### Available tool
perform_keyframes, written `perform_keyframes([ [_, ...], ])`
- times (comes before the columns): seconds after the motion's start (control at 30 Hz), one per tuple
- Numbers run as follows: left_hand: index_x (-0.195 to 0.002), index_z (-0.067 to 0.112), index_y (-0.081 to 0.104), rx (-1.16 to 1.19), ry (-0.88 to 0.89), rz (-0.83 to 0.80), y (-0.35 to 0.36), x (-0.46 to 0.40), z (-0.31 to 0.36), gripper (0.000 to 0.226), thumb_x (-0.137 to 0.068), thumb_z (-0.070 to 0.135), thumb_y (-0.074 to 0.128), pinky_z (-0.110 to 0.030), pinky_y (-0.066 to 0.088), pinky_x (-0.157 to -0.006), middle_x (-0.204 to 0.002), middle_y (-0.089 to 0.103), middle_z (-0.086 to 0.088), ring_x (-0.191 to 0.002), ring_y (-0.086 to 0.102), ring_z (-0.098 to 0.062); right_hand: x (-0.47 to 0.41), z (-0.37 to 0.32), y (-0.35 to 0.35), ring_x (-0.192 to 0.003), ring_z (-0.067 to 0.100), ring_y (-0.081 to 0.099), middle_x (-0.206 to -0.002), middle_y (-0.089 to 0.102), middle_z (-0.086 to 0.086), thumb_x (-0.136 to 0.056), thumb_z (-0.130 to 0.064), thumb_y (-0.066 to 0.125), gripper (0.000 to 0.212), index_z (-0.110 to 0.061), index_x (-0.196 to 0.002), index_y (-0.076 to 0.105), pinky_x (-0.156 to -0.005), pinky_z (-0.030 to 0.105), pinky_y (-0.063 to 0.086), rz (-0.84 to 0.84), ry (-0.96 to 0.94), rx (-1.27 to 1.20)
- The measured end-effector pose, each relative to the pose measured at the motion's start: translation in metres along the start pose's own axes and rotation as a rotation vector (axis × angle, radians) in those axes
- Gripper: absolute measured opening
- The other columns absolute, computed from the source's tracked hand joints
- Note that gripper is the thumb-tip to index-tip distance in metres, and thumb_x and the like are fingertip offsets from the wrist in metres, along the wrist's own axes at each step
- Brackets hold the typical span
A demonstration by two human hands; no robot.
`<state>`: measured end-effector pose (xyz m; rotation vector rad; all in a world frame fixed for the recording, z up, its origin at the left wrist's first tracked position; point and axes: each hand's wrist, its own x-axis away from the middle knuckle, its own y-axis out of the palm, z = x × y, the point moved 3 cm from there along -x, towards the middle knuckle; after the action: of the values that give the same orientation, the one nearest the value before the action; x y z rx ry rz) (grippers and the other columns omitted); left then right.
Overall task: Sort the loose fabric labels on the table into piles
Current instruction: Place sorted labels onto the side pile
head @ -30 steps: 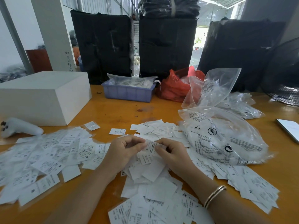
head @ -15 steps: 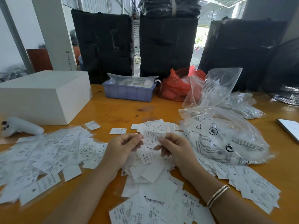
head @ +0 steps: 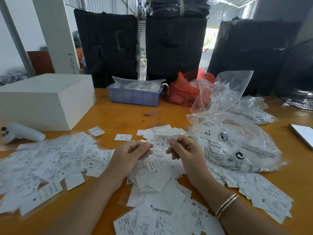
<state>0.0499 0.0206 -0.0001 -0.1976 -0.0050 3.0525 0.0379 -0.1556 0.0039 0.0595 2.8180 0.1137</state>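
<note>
Head view, and I take the white box (head: pixel 45 99) at the far left of the orange table (head: pixel 128 116) as my landmark. Just in front of the box I see a white handheld controller (head: pixel 22 133), and in front of that a wide spread of loose labels (head: pixel 47 163) covers the table's left side. To the right of the box, farther back, stands a blue tray (head: pixel 135 96) with bagged items in it. In front of the tray and well right of the box, my left hand (head: pixel 130 155) has its fingers curled, thumb and forefinger meeting at the left edge of a single label (head: pixel 162 141) marked S. My right hand (head: pixel 184 150) pinches that same label by its right edge, so it is held up between both hands above the central heap of labels (head: pixel 157 182). A gold bangle (head: pixel 227 205) circles the right wrist. Farther right from the box lie a red bag (head: pixel 183 92), a clear plastic bag (head: pixel 237 145) with printed warnings, and a phone (head: pixel 303 134) at the table's far right edge.
</note>
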Motion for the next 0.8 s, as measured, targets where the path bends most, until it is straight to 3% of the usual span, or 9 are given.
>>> perform_keyframes([
  [0.47,-0.075,0.029,0.077,-0.033,0.015,-0.033,0.0001,-0.0005,-0.0012,0.024,-0.069,0.047,0.062,-0.01,0.049,-0.06,-0.079,0.074,0.002,-0.07,0.067,-0.007,-0.0021,0.0031,-0.0021,-0.053,0.008,0.054,-0.064,0.067,0.002,-0.092,-0.006,0.057,0.017,-0.014,-0.08,0.067,-0.053,0.015,0.044,0.039,0.007,0.0],
  [0.8,-0.077,0.023,0.073,-0.085,0.024,0.044,-0.0024,-0.0022,-0.0036,0.025,-0.073,0.045,0.063,-0.008,0.047,-0.053,-0.076,0.074,0.008,-0.067,0.067,-0.003,0.0,0.0041,0.0035,-0.055,0.01,0.054,-0.064,0.066,0.003,-0.092,-0.006,0.057,0.02,-0.017,-0.083,0.07,-0.056,0.019,0.045,-0.119,0.091,0.005],
])
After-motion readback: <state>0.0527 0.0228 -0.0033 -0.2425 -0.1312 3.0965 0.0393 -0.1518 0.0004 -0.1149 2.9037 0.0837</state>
